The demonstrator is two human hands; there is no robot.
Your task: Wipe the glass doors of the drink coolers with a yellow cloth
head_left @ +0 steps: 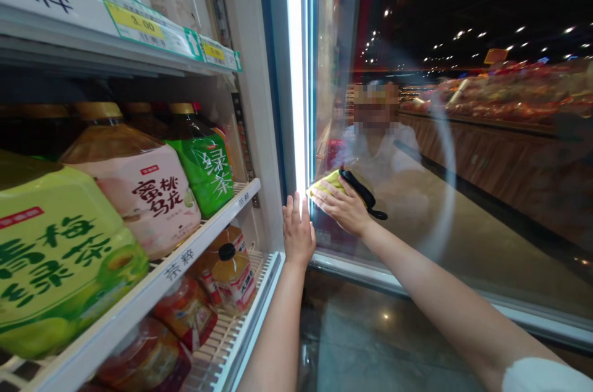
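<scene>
My right hand (341, 207) presses a yellow and black cloth (356, 188) flat against the glass door (463, 225), near its lit inner edge. The cloth's black part and a small loop stick out to the right of the fingers. My left hand (298, 233) rests with fingers spread and pointing up on the frame beside the bright vertical light strip (299, 83), with nothing in it. The two hands are close together, the left one slightly lower. A curved hazy streak (447, 163) shows on the glass to the right.
At the left, cooler shelves (213, 222) hold large bottles, among them a pink-labelled one (157, 194) and a green one (208, 163), with smaller bottles (234, 275) below. A person's reflection shows in the glass. Grey floor (370, 330) lies beneath the door.
</scene>
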